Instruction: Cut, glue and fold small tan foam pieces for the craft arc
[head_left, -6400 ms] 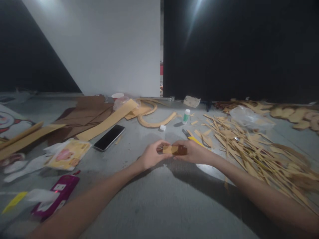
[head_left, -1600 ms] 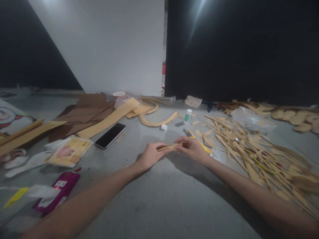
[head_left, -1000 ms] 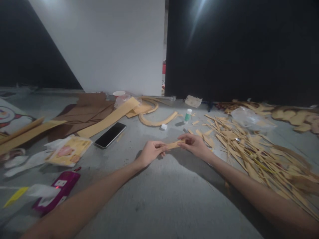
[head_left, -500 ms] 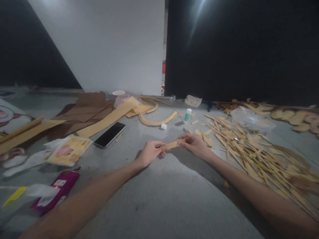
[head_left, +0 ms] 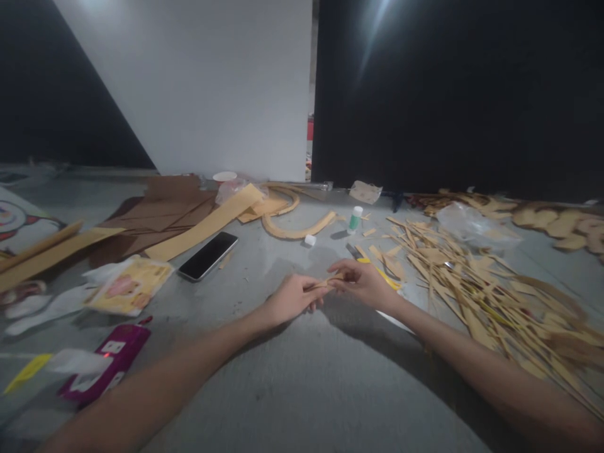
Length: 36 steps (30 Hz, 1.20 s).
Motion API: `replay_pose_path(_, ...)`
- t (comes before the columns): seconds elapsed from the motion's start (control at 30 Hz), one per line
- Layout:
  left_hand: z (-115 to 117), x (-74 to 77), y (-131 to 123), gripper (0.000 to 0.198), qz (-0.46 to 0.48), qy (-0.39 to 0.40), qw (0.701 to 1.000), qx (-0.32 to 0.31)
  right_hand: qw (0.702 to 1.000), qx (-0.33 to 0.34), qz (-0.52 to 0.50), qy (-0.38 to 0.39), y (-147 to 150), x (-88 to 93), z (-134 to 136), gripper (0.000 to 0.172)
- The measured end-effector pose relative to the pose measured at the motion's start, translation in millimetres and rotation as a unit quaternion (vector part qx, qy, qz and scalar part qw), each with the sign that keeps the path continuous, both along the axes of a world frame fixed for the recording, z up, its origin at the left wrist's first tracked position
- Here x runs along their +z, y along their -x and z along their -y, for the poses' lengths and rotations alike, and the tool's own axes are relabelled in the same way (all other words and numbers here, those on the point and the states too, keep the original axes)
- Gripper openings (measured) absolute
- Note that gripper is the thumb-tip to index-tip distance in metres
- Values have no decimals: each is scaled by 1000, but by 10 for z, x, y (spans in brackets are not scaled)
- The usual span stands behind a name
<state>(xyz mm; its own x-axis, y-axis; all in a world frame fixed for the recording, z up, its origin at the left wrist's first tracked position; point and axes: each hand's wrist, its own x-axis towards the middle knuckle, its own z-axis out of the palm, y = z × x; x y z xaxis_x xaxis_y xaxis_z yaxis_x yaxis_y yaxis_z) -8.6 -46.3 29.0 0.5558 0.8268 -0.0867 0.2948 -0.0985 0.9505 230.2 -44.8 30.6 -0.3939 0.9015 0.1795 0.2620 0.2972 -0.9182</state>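
Between my two hands is a short tan strip (head_left: 325, 284), mostly covered by fingers; it looks like paper or thin card. My left hand (head_left: 293, 297) pinches its left end, while my right hand (head_left: 361, 280) grips the other end from the right. The hands nearly meet above the grey table (head_left: 283, 390). Just behind my right hand lies a yellow-and-black utility knife (head_left: 363, 257), partly hidden by the hand. A green-and-white glue stick (head_left: 355, 220) stands upright farther back, with a white cap (head_left: 310, 240) lying to its left.
A phone (head_left: 208, 256), a yellow tissue pack (head_left: 131, 286) and a purple case (head_left: 107, 362) lie on the left. Brown sheets (head_left: 155, 211) are behind them. A heap of tan strips (head_left: 476, 296) covers the right, near a clear plastic bag (head_left: 474, 225). A curved tan piece (head_left: 299, 233) sits at the back.
My hands have come closer together and slightly lower, and less of the strip shows between them. The utility knife behind my right hand has come into sight.
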Motion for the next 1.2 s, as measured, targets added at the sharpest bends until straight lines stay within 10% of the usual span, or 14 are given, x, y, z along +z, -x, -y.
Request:
replay_pose_path(0.43,17,1,-33,55,33,20,999,17,988,0,-55,143,59,66,3,48)
replay_pose_path(1.2,32,-21,-65,63,100,74,992,24,989,-73,-32,124,98,-17,0,54)
